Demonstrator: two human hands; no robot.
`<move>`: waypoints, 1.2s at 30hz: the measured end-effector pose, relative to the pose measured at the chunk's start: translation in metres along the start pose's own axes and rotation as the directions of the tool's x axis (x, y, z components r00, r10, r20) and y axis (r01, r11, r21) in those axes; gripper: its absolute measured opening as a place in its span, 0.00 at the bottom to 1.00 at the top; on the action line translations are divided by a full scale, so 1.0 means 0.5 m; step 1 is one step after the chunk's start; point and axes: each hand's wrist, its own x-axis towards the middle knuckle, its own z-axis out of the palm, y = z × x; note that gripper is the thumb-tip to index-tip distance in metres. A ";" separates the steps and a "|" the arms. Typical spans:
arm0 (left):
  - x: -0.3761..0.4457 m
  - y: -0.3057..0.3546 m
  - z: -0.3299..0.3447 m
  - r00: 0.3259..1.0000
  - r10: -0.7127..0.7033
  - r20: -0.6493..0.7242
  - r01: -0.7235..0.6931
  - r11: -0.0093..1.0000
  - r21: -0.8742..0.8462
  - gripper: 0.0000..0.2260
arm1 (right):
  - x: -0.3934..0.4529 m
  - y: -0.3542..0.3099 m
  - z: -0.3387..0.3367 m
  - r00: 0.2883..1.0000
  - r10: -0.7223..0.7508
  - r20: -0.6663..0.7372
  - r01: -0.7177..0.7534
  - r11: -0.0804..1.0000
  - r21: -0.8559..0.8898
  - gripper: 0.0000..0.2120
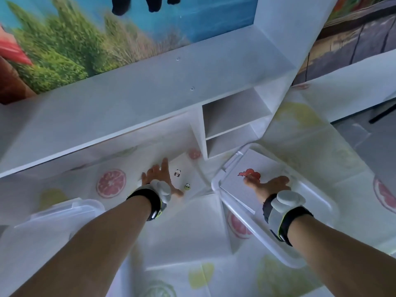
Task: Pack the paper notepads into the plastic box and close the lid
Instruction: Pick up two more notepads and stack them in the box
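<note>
A clear plastic box point(317, 202) stands open at the right of the table. Inside it lies a white notepad with a red drawing point(252, 174). My right hand point(267, 186) rests flat on that pad, fingers spread. Left of the box, a white notepad with small panda stickers point(186, 174) lies on the tablecloth under the shelf. My left hand point(159, 177) lies on its left part, fingers spread; whether it grips the pad is not clear. The box's clear lid point(64, 213) sits at the near left, beside my left forearm.
A white shelf unit point(231, 116) with open cubbies stands just behind the notepads and overhangs them. The table wears a white cloth printed with citrus slices point(111, 183). A landscape picture point(107, 35) covers the wall behind. The floor point(360, 144) shows at the far right.
</note>
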 end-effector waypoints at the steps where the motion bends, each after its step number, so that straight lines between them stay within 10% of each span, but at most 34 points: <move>1: 0.003 0.000 0.000 1.000 -0.013 -0.002 0.013 1.000 0.012 0.63 | 0.001 0.003 0.000 1.000 -0.019 -0.002 0.019 0.998 -0.060 0.43; 4: 0.005 0.001 -0.013 0.998 -0.019 -0.061 0.022 0.999 0.047 0.52 | -0.003 0.008 -0.001 0.999 -0.032 0.020 0.032 0.999 -0.002 0.26; 8: -0.002 -0.005 -0.045 0.996 -0.026 -0.081 0.025 1.000 -0.018 0.40 | -0.023 0.000 -0.021 0.982 -0.189 -0.015 0.189 0.979 0.075 0.48; 17: -0.106 -0.078 -0.156 0.989 0.065 -0.133 -0.110 0.927 -0.359 0.35 | -0.164 -0.062 -0.057 0.945 -0.286 0.158 0.180 0.861 0.476 0.23; 31: -0.401 -0.535 -0.207 0.993 0.057 -0.099 -0.097 0.877 -0.470 0.29 | -0.560 -0.108 0.135 0.707 -0.564 0.426 0.372 0.809 0.454 0.12; 36: -0.454 -0.651 -0.162 0.997 0.040 -0.070 -0.066 0.906 -0.418 0.21 | -0.654 -0.127 0.211 0.663 -0.587 0.464 0.418 0.805 0.422 0.25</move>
